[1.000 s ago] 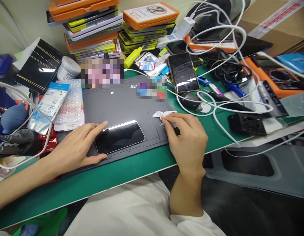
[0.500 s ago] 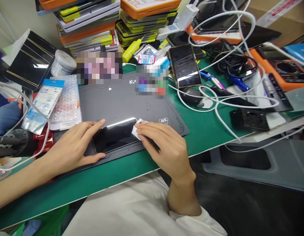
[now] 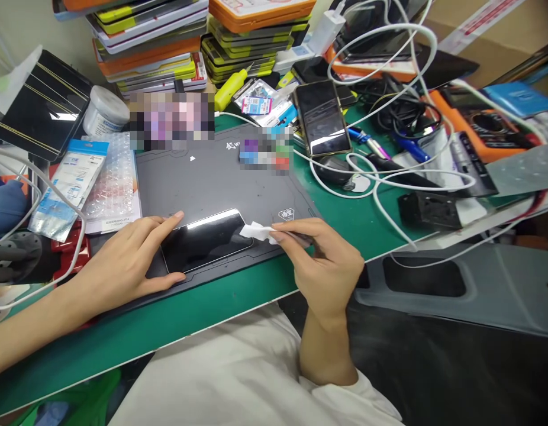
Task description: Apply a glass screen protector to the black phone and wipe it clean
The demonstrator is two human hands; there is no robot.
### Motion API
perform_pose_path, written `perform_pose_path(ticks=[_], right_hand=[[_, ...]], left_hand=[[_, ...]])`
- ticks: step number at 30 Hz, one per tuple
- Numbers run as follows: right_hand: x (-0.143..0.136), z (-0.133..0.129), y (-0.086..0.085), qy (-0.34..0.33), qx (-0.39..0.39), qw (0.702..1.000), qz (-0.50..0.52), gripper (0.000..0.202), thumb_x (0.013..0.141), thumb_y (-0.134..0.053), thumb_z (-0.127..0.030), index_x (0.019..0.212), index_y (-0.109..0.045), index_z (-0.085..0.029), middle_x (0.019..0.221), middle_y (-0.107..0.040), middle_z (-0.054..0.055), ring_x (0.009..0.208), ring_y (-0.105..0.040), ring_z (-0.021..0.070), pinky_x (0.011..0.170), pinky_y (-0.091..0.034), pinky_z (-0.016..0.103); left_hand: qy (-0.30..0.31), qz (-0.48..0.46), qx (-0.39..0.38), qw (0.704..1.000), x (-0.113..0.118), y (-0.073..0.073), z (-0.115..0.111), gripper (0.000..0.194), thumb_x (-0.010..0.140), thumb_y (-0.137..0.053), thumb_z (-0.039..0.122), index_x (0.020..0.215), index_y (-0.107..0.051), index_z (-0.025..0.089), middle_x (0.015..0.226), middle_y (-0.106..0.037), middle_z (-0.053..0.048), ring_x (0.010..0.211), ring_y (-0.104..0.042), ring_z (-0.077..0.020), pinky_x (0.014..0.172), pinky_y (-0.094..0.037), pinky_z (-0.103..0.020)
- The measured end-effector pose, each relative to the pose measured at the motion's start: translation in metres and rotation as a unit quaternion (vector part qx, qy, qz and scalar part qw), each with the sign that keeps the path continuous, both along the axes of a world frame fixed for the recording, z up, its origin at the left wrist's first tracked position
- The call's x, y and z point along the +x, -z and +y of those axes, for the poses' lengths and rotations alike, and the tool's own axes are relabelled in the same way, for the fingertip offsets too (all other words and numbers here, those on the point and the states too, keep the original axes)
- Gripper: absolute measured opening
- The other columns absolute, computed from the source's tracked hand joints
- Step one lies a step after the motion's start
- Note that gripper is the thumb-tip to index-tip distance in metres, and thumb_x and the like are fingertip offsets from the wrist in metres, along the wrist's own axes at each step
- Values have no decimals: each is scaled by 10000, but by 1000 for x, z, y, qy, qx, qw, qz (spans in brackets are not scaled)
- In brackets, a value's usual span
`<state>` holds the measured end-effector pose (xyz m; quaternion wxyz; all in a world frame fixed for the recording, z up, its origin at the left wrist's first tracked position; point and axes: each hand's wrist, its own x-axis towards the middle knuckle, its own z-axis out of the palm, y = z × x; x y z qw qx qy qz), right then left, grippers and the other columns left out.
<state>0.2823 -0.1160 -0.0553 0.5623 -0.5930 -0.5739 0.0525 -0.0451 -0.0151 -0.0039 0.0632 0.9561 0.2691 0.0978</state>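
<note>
Head view: phone braced on mat, wipe at its edge; slip + scratch risks

Tabletop [image 3: 238, 296]: front edge runs close to the mat [image 3: 221, 183], so a hard push toward the person could prob. send things over. The mat itself might creep if pressed unevenly. L hand [image 3: 118, 260] braces the near-left end of the phone [image 3: 203, 242], thumb + index spread along opposite long sides, palm off the glass. Phone lies flat, screen dark, on the mat's front part; far-right end has no fingers on it, so sideways rubbing there could pivot it. R hand [image 3: 325, 272] pinches a crumpled white wipe [image 3: 256, 231] btw thumb + fingers, its tip overlapping the phone's right end; can't tell if it presses. Thin pinch = poss. bare fingertip on glass, i.e. smudge; trapped grit could scratch.

Vs 0.5 s ago: view has shifted a bit, L hand + phone hold the same arrangement. R hand has backed off to its right, from lying low over the phone's end, & more of the wipe shows.
</note>
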Motion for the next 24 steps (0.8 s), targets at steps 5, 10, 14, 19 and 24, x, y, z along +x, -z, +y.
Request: perform_pose_path(ticks=[5,10,14,19,24], right_hand=[[-2,6,-5,76,32,996,-33,91,1077,-855,-272,989,-838,-280,908,-870,22,826,-846,240,751,-696,377],[-5,17,-7,-14,62,982,-177,139,1088,-826,-133,1128,-805,-264,1069,-923,44,985,-897,245,907,-718,384],[-6,22,-2,-116,82,953,-268,283,1073,-757,16,1264,-808,-187,1212,-941,86,1144,-914,251,1024,-718,370],[-6,20,-2,-164,86,939,-291,440,1068,-670,62,1402,-801,-193,1342,-918,82,1288,-881,251,1173,-698,432],[-7,18,-8,-189,81,935,-289,284,1113,-717,-54,1363,-813,-151,1327,-918,115,1251,-895,246,1164,-727,423]], left_hand=[[-3,4,-3,1000,0,1,0,888,1189,-567,659,1880,-212,230,1458,-695,-216,1242,-755,-374,1076,-664,-529],[-1,9,19,1000,1,1,0,831,1207,-486,689,1826,-293,170,1446,-702,-226,1214,-764,-355,1051,-677,-503],[6,6,36,999,2,0,-1,803,1218,-453,680,1805,-320,149,1417,-711,-222,1193,-770,-340,1040,-680,-480],[15,3,36,999,2,0,-1,798,1220,-478,651,1805,-323,131,1432,-702,-233,1205,-766,-342,1053,-675,-477],[18,-1,35,999,2,0,0,800,1221,-486,639,1807,-323,120,1421,-703,-238,1228,-756,-354,1068,-672,-492]])
